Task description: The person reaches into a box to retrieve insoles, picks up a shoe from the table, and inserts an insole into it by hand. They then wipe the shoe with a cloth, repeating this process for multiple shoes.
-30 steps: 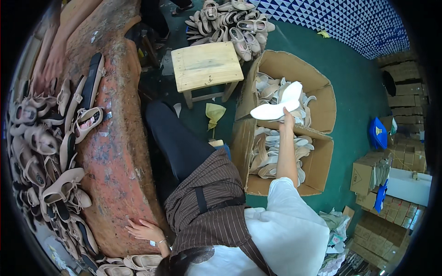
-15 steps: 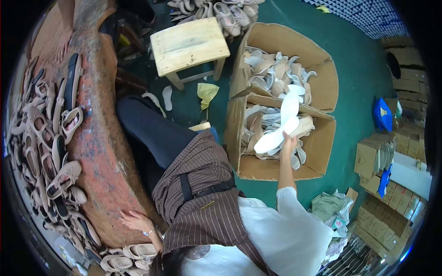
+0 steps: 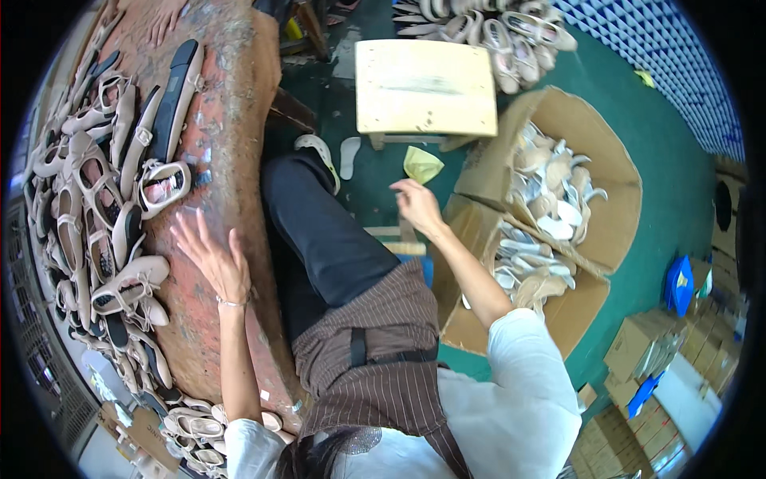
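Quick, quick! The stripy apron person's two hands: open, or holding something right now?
Left hand: spread open, holding nothing.
Right hand: loosely bent, nothing visible in it; whether open or closed can't be told.

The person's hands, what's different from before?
The right hand let go of the white, flat, sole-shaped pieces and swung left, away from the brown cardboard boxes. The left hand moved forward over the worn reddish table. The pale wooden stool stayed put.
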A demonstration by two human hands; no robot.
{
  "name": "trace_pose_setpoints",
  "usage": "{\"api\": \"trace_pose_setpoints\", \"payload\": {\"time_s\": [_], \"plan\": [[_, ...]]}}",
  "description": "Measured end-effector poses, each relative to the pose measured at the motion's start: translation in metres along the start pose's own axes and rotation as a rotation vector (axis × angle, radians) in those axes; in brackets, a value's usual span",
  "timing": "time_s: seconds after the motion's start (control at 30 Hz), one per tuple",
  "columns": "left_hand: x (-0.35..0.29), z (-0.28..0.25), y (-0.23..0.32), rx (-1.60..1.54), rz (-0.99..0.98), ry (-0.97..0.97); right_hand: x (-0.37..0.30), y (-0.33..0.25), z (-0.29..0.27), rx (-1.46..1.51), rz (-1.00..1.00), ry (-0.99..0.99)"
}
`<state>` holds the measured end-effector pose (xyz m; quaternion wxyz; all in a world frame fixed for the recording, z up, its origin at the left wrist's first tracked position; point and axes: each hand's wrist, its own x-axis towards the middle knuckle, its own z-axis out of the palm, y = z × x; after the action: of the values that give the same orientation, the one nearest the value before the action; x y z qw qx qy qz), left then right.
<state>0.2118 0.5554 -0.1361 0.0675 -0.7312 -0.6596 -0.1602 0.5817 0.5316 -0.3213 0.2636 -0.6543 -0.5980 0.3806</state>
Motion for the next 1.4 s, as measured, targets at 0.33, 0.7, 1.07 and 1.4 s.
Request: {"api": "trace_pose_setpoints", "payload": {"time_s": [0.33, 0.7, 1.07, 1.4], "plan": [[0.037, 0.021, -0.012, 0.121, -0.218, -0.417, 0.251, 0.111, 0.244, -0.54, 0.476, -0.609], [0.029, 0.016, -0.015, 0.097, -0.267, -0.544, 0.272, 0.203, 0.313, -0.431, 0.478, -0.513], [0.041, 0.029, 0.0, -0.037, -0.243, -0.326, 0.168, -0.054, 0.123, 1.143, 0.641, 0.133], [0.047, 0.019, 0.001, -0.095, -0.135, -0.14, 0.206, -0.257, -0.019, 0.014, -0.854, 0.74]]}}
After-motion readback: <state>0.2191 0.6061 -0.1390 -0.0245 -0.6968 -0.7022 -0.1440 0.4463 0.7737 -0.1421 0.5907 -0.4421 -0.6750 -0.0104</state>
